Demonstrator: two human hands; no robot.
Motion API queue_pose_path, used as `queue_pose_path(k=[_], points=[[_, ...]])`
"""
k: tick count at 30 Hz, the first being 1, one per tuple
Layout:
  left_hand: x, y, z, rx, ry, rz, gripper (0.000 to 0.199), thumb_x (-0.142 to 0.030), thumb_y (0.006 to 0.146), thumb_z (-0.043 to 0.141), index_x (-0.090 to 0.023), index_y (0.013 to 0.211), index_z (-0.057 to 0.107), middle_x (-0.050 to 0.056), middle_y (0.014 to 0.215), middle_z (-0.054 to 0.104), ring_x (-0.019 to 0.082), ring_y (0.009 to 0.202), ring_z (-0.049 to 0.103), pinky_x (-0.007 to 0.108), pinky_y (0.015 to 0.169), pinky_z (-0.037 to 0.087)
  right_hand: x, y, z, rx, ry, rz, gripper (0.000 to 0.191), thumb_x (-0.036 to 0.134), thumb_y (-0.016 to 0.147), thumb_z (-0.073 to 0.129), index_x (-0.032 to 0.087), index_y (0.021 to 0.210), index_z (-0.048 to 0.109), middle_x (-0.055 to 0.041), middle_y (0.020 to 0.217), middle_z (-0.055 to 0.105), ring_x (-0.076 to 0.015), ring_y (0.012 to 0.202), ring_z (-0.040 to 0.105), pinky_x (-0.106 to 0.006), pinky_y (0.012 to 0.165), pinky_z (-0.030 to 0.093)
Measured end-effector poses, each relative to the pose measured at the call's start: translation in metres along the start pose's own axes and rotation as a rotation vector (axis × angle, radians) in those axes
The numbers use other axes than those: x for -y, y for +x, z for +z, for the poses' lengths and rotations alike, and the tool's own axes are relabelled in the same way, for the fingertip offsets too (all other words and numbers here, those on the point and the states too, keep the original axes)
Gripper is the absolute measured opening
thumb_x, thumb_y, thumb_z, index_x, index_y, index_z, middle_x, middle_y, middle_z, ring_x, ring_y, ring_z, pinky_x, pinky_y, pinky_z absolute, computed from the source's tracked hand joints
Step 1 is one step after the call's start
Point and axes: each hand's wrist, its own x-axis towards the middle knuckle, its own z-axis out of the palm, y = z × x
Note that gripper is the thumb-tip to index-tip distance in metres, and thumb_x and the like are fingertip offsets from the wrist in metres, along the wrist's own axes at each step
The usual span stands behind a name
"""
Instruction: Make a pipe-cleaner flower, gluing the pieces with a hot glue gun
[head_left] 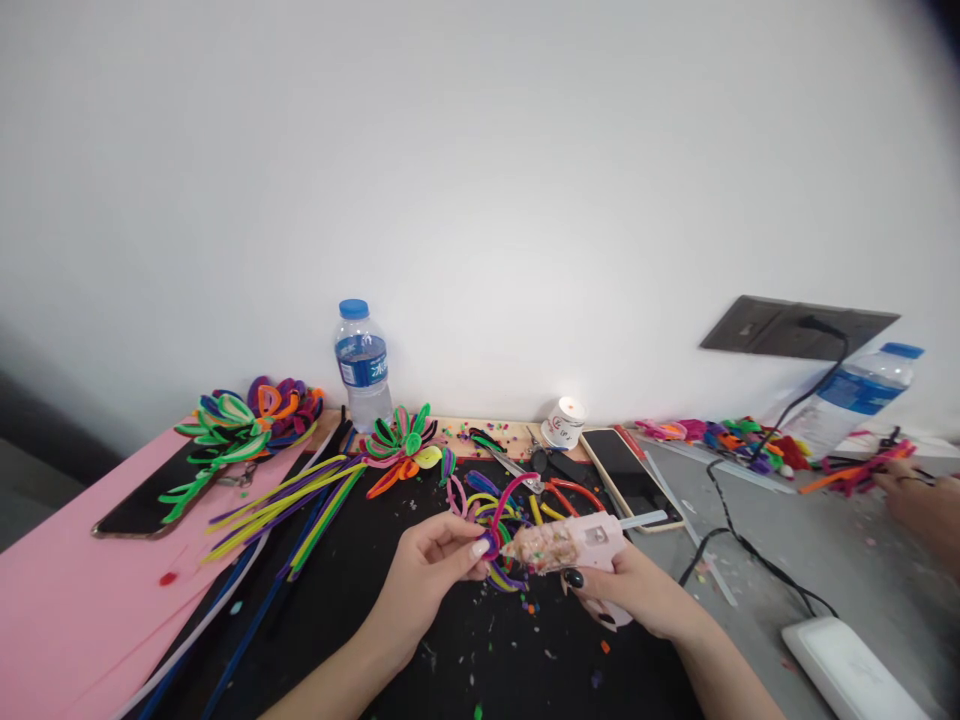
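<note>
Purple coil (491,546) with pink stem (504,502) is over the black mat (540,680), pinched in the left hand (441,558); it seems light, soft, bendable, best held at its rim. The right hand (637,590) grips one glue gun (574,542), its nozzle (511,549) close to the coil. Around are two bottles (364,372), two phones (641,478), one cup (564,424).

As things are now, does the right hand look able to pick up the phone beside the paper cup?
Probably not: the right hand is occupied with the pink glue gun, whose glue stick crosses in front of the phone's near end in this view. The phone itself seems close enough.
</note>
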Motion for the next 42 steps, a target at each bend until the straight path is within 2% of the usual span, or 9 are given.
queue_pose_path(k=[6,13,29,42], points=[[-0.0019,-0.0008,0.0013,-0.015,0.006,0.001,0.014,-0.023,0.064,0.073,-0.013,0.07,0.065,-0.002,0.056,0.063,0.01,0.054,0.059,0.021,0.056,0.048,0.0019,-0.0008,0.0007,0.003,0.01,0.016,0.041,0.047,0.066,0.066,0.013,0.086,0.054,0.0068,0.05,0.046,-0.0041,0.042,0.034,-0.016,0.04,0.026],[0.001,-0.0005,-0.0005,0.005,0.019,-0.013,0.014,-0.024,0.064,0.073,-0.013,0.07,0.066,-0.002,0.057,0.064,0.011,0.055,0.059,0.021,0.056,0.049,-0.0011,0.0006,-0.0001,-0.017,0.02,-0.006,0.038,0.049,0.066,0.065,0.015,0.07,0.049,0.007,0.045,0.045,-0.0046,0.04,0.035,-0.017,0.038,0.025],[0.0016,-0.0018,-0.0004,0.075,0.042,-0.034,0.014,-0.024,0.065,0.072,-0.013,0.07,0.065,0.0,0.054,0.065,0.01,0.052,0.058,0.02,0.054,0.047,-0.0017,0.0024,0.0013,-0.05,0.063,-0.012,0.039,0.049,0.064,0.066,0.016,0.07,0.047,0.0079,0.043,0.045,-0.0046,0.038,0.035,-0.017,0.037,0.024],[0.0024,-0.0025,-0.0007,0.066,0.027,-0.047,0.016,-0.025,0.063,0.074,-0.013,0.069,0.065,0.0,0.055,0.064,0.012,0.052,0.058,0.022,0.054,0.047,0.0008,0.0014,0.0032,-0.047,0.05,-0.026,0.039,0.05,0.064,0.066,0.015,0.067,0.049,0.0075,0.044,0.044,-0.005,0.039,0.035,-0.017,0.038,0.024]])
